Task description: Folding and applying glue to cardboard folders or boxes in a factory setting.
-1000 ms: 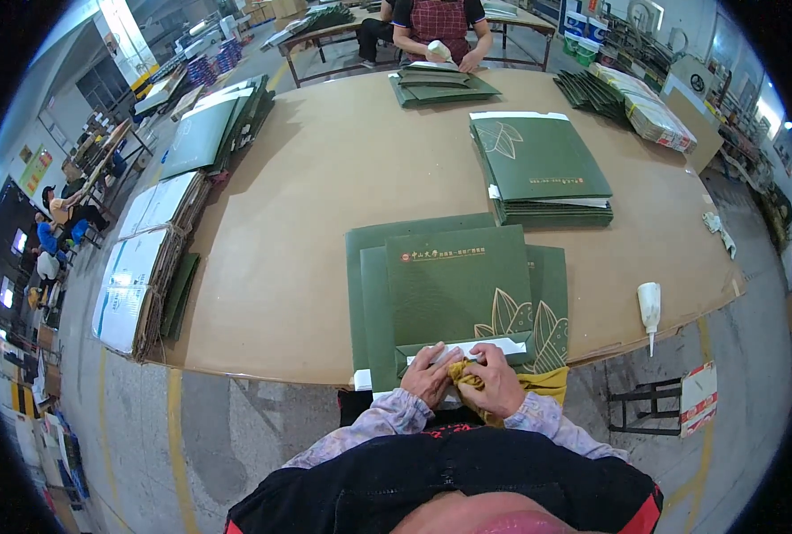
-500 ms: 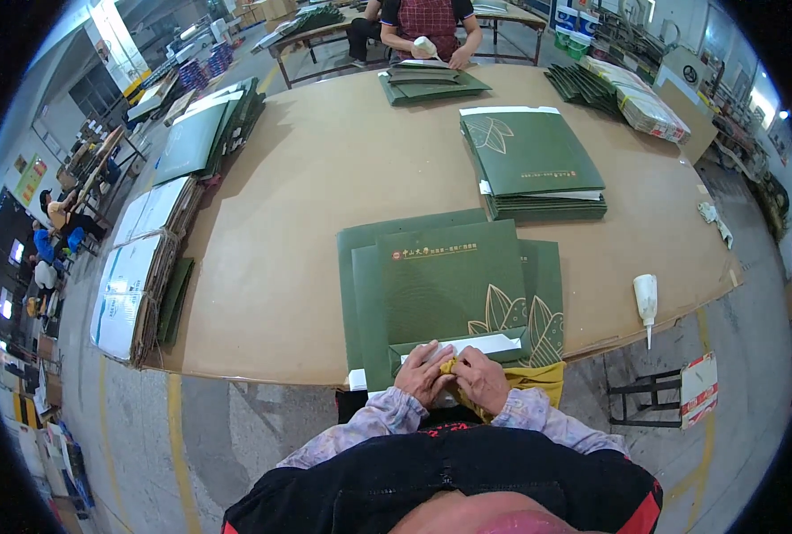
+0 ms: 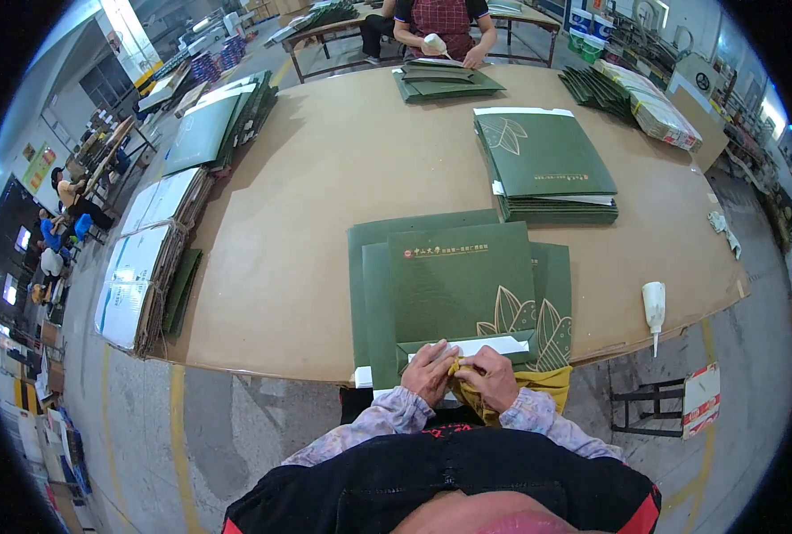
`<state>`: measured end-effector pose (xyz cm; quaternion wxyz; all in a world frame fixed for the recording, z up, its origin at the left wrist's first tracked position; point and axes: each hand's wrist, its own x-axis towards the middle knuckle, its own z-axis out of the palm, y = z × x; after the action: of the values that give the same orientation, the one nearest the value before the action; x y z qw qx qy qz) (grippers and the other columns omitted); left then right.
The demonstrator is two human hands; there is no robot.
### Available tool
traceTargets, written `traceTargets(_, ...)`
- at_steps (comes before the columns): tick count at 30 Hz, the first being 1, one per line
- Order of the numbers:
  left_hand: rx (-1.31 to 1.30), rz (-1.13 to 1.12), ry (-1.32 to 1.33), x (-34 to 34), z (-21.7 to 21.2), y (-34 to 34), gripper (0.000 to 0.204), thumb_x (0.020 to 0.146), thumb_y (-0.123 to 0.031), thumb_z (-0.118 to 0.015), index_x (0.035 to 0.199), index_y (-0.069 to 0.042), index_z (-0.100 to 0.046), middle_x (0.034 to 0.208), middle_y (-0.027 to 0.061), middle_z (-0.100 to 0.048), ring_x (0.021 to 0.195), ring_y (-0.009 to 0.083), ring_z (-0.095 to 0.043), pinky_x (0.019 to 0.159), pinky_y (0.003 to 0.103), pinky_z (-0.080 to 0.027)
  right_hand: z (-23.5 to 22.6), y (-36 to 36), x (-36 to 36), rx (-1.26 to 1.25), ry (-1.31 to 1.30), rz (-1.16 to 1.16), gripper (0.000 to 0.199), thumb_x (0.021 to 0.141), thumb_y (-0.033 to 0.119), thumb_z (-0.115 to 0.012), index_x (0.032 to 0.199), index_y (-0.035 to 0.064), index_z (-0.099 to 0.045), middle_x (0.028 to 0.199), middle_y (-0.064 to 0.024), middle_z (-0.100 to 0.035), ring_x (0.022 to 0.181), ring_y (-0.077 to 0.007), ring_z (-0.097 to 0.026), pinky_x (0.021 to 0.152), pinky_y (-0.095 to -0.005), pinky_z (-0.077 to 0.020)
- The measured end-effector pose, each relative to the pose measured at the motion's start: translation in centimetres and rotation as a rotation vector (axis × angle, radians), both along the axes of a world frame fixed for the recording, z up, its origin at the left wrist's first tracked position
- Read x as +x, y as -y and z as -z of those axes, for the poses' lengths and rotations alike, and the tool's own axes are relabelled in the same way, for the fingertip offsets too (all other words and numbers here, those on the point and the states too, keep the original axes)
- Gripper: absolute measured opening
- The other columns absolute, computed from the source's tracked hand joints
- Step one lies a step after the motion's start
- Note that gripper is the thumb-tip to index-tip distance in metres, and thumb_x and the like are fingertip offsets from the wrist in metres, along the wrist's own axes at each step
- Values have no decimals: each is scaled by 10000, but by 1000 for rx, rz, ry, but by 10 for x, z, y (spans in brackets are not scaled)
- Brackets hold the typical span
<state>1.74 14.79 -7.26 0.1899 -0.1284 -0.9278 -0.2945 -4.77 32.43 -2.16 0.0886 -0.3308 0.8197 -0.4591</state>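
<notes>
At the table's near edge, my left hand (image 3: 429, 372) and my right hand (image 3: 489, 376) are close together, both closed on a mustard-yellow cloth (image 3: 543, 384). The cloth hangs over the edge to the right; its bunched part shows between my fingers. Just beyond them lies a green paper bag (image 3: 463, 283) with gold leaf outlines, its folded bottom and a white strip (image 3: 494, 345) facing me. More green bags (image 3: 376, 298) are spread under it. My fingers partly cover the bag's bottom fold.
A stack of green bags (image 3: 552, 160) stands farther right. A white squeeze bottle (image 3: 653, 311) lies near the right edge, above a stool (image 3: 700, 400). Tied bundles (image 3: 146, 267) line the left edge. Across the table (image 3: 289, 249), a person (image 3: 440, 31) holds a similar bottle over green bags.
The whole view has shifted slightly, so the table's contents sit a little farther right. My hands stay at the cloth, with small finger movements.
</notes>
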Motion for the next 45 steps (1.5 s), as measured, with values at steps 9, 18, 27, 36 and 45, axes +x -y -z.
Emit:
traceTargets(9, 47, 21, 10, 0, 3, 3, 400, 793, -78, -615, 1191, -71, -574, 1301, 63, -553, 1280, 278, -447, 1066, 451, -352, 2, -1, 2, -47, -153, -74, 212, 742, 86, -704, 935, 32, -638, 850, -112, -523, 749, -274, -568, 659, -370, -476)
traceTargets(18, 33, 21, -6, 3, -2, 2, 324, 781, 13, -549, 1095, -61, -585, 1281, 84, -575, 1273, 289, -469, 1061, 460, -349, 5, 1, 6, 15, -263, -64, 171, 737, 56, -674, 841, 23, -543, 792, -131, -490, 739, -327, -560, 623, -397, -456)
traceTargets(27, 0, 42, 46, 3, 8, 4, 367, 772, -52, -608, 1135, -77, -555, 1358, 81, -511, 1314, 279, -418, 1095, 455, -303, -1, -25, 18, 128, -284, -228, 371, 708, 115, -697, 1060, 65, -591, 1032, -118, -495, 968, -304, -545, 773, -382, -496)
traceTargets(36, 8, 105, 131, 5, -3, 8, 445, 795, -107, -565, 1231, -44, -504, 1369, 132, -482, 1336, 323, -370, 1119, 466, -249, 11, -8, 15, 71, -221, -151, 338, 709, 4, -635, 1041, 47, -590, 913, -140, -530, 853, -334, -585, 717, -400, -509)
traceTargets(45, 29, 153, 166, 8, -9, 9, 578, 776, -165, -637, 1306, -41, -441, 1422, 141, -421, 1358, 342, -330, 1118, 488, -230, 9, -3, 0, 173, -169, -197, 233, 772, 126, -661, 982, 37, -615, 892, -141, -542, 828, -325, -587, 690, -402, -493)
